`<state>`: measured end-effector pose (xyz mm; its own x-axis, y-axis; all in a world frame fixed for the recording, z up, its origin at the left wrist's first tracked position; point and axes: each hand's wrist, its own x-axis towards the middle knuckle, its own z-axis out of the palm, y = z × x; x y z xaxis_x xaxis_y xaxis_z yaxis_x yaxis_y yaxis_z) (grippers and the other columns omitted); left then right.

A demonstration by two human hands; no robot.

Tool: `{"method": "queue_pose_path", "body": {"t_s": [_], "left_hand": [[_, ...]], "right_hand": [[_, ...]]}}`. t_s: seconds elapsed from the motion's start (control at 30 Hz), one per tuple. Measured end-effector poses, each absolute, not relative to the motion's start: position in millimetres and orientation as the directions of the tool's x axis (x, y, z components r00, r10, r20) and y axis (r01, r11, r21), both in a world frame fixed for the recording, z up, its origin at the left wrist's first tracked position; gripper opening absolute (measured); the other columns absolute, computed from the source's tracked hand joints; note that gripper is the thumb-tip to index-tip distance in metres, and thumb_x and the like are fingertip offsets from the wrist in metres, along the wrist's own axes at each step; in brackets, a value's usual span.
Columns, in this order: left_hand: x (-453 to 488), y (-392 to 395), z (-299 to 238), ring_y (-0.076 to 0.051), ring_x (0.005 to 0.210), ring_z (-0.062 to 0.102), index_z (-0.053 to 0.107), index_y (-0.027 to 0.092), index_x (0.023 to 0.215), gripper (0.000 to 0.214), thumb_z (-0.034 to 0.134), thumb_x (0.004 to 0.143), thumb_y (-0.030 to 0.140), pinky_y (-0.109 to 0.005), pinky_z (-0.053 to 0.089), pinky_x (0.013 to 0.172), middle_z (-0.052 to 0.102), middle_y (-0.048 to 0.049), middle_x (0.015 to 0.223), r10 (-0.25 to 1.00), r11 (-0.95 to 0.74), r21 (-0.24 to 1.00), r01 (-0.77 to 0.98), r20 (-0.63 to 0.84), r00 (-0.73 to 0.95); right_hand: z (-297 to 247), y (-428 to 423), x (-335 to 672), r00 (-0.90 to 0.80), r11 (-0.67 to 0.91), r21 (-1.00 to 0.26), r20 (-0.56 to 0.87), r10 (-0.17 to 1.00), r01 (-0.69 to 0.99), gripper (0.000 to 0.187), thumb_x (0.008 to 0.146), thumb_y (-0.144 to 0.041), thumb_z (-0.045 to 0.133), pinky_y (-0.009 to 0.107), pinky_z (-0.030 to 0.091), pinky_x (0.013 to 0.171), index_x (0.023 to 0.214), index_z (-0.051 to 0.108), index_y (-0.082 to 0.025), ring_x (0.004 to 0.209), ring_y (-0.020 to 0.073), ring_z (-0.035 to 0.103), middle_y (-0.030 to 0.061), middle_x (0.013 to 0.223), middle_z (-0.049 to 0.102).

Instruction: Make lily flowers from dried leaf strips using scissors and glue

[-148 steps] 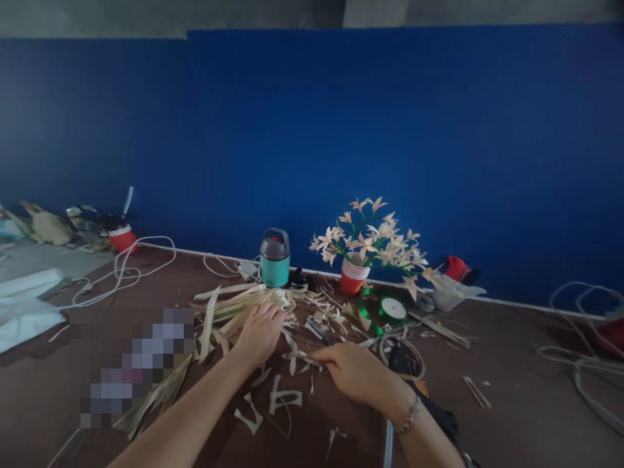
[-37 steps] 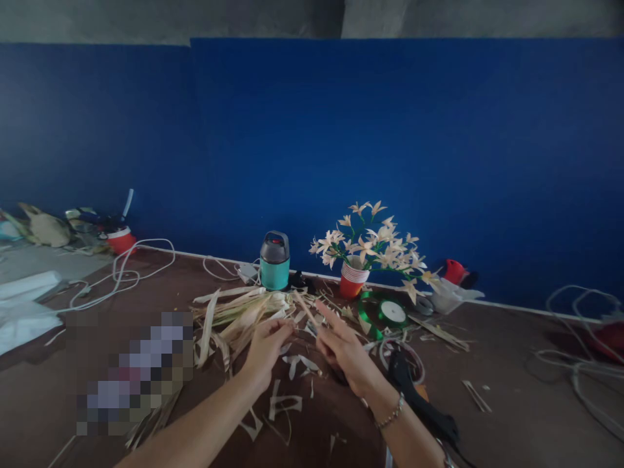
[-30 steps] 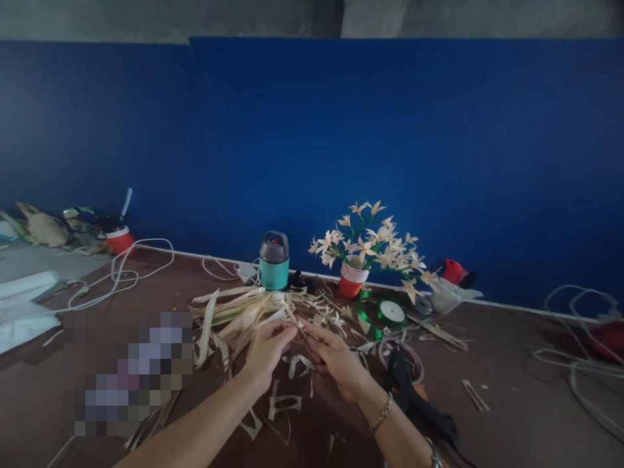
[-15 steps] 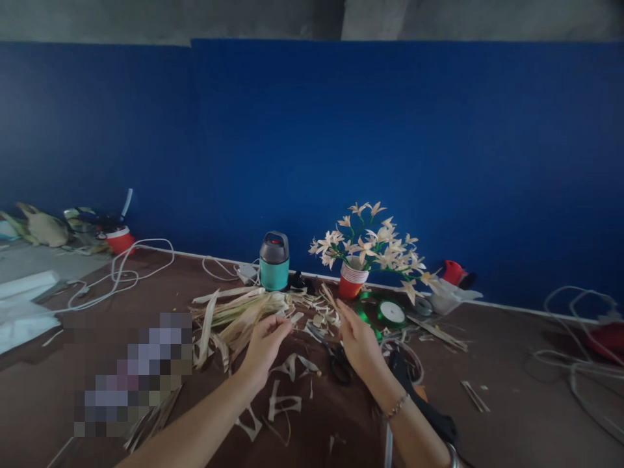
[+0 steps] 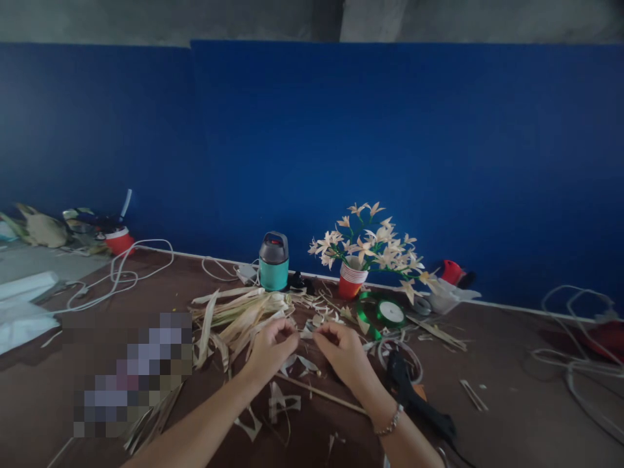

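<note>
My left hand [image 5: 273, 344] is closed in a pinch on a small pale piece of corn husk [image 5: 306, 335]. From the other side my right hand [image 5: 344, 348] meets it, fingertips pinched on the same piece. A thin tan stick [image 5: 322, 392] runs slantwise below both hands toward my right wrist; whether it is held or lying down I cannot tell. Cut husk scraps [image 5: 285, 404] lie in front of my hands. Beyond my left hand spreads a pile of dry corn husks [image 5: 238, 315]. The scissors are out of sight.
Pale husk flowers [image 5: 385, 247] stand in red paper cups [image 5: 351, 286] at the back. Left of them is a teal jar [image 5: 273, 273]. Green ribbon spools [image 5: 391, 312] and a black glue gun [image 5: 409, 390] lie to the right. White cables [image 5: 121, 273] loop at far left.
My right hand has come down and left, from holding a thin strip up near the cups to meeting my left hand at the husk piece. The tan stick now shows below the hands.
</note>
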<state>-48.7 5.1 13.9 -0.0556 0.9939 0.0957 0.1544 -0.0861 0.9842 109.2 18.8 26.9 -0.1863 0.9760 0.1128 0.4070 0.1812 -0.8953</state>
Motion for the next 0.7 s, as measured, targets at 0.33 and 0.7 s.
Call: {"method": "queue_pose_path", "body": {"t_s": [0.33, 0.7], "left_hand": [[-42.6, 2.2, 13.7, -0.013, 0.059, 0.052, 0.065, 0.016, 0.083, 0.028, 0.073, 0.06, 0.031, -0.021, 0.039, 0.054, 0.061, 0.0004, 0.067, 0.997, 0.058, 0.992, -0.11, -0.052, 0.056], [-47.4, 5.8, 6.1, -0.017, 0.067, 0.059, 0.067, 0.016, 0.066, 0.017, 0.068, 0.067, 0.033, -0.025, 0.042, 0.064, 0.067, -0.0018, 0.066, 0.992, 0.065, 0.986, -0.151, -0.08, -0.092]], "right_hand": [[17.4, 18.3, 104.8, -0.08, 0.174, -0.929, 0.156, 0.985, 0.326, 0.022, 0.075, -0.032, 0.054, 0.025, 0.04, 0.055, 0.065, 0.063, -0.015, 0.06, 0.016, 0.053, 0.0021, 0.061, 0.062], [29.9, 25.1, 140.0, -0.256, 0.241, -0.458, 0.029, 0.966, 0.856, 0.018, 0.075, -0.014, 0.049, 0.029, 0.041, 0.067, 0.079, 0.066, -0.014, 0.076, 0.0228, 0.063, 0.0099, 0.08, 0.07]]}}
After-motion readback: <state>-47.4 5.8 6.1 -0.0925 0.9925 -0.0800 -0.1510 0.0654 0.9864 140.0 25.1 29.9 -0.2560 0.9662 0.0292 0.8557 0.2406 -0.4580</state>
